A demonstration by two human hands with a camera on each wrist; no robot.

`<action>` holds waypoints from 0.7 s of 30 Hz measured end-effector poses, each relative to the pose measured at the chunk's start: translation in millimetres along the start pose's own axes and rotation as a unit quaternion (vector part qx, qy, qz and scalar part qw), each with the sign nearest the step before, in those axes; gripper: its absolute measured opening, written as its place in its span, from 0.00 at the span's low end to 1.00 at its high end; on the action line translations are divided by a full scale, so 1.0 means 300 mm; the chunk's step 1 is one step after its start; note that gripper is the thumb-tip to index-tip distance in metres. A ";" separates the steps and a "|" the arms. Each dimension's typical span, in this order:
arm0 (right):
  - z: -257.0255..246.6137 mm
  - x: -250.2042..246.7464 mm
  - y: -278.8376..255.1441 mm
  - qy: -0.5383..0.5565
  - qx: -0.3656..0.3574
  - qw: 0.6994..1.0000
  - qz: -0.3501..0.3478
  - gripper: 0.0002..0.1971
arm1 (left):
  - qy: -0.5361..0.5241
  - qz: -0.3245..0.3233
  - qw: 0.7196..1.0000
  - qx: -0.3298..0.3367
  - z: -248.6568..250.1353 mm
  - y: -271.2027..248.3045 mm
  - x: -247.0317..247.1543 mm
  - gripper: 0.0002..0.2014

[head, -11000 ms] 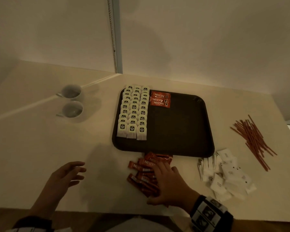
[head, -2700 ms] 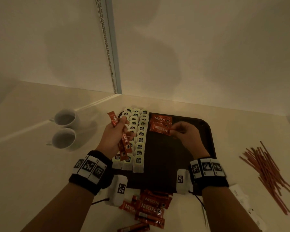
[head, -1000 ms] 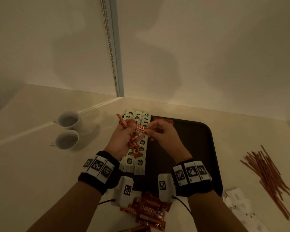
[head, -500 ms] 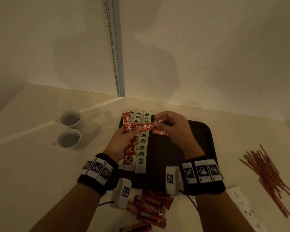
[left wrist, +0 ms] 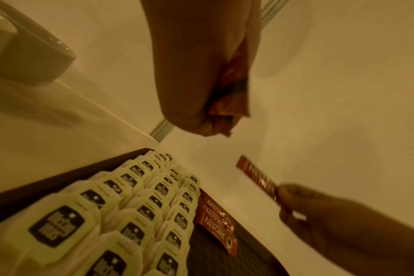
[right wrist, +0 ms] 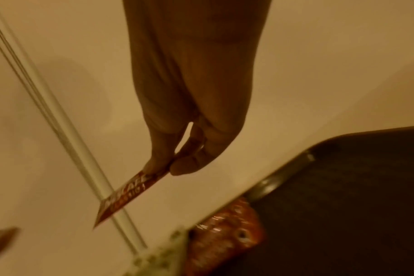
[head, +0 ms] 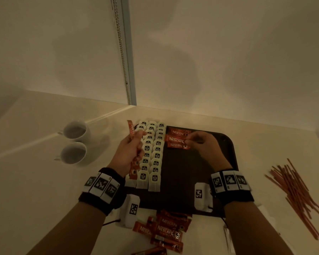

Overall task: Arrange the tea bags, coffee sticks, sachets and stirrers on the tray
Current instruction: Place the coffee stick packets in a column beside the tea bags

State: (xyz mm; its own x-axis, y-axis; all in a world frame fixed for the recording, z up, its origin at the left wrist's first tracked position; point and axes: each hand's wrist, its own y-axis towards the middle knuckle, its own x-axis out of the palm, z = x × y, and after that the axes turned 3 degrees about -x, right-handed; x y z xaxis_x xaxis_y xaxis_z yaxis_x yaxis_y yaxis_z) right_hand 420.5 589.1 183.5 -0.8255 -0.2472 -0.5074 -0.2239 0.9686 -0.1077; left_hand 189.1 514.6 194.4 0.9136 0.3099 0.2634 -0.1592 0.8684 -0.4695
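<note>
The coffee stick in play (right wrist: 128, 194) was pinched by its end between thumb and fingertips of the right hand (head: 203, 144), held clear of the tray (head: 226, 144) above the laid sticks (head: 177, 139) at the tray's 12 o'clock. Those lay stacked edge to edge, touching the right-hand row of tea bags (head: 152, 155). The left hand (head: 129, 153) was curled round a bundle of spare sticks (head: 132, 150), ends poking out top and bottom, hovering over the left tea-bag row.

Risks as I read them:
- End-only pinch meant the free end could swing. Landing skewed, it would overlap or nudge the laid sticks out of line.
- Coming in too far toward 9 o'clock could knock the tea-bag row; the bags overlapped like shingles, so one bump would probably shift several.
- The left bundle hung right above the tea bags. A loose grip could drop a stick onto them.
- Film wrappers look slick; sticks may slide on the tray if pushed.

Outward: loose sticks (head: 166, 230) lay off the tray at 6 o'clock, partly under the forearms, so a wrist could drag them. The stirrers (head: 295, 192) sat at 3 o'clock, the white sachets (head: 228, 238) at about 5 o'clock, barely in view. Two cups (head: 75, 142) stood at 9 o'clock, well apart from the tray.
</note>
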 end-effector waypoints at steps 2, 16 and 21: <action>0.089 0.000 0.010 -0.037 0.041 0.998 -0.008 0.05 | -0.036 0.010 0.999 -0.032 0.002 0.010 -0.017 0.10; 0.242 0.115 0.080 -0.035 0.127 0.991 0.034 0.08 | -0.055 0.010 0.997 -0.046 0.004 0.019 -0.037 0.10; 0.253 0.127 0.102 -0.048 0.119 0.990 0.054 0.08 | 0.013 0.038 0.999 -0.036 0.018 -0.004 -0.025 0.12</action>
State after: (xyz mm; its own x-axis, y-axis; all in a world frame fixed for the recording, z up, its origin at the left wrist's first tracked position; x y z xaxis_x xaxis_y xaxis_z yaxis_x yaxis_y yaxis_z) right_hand 421.5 611.1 96.0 -0.7820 -0.1497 -0.6050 0.0004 0.9706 -0.2407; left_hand 180.4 513.3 197.6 0.9094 0.3629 0.2031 -0.2024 0.8128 -0.5462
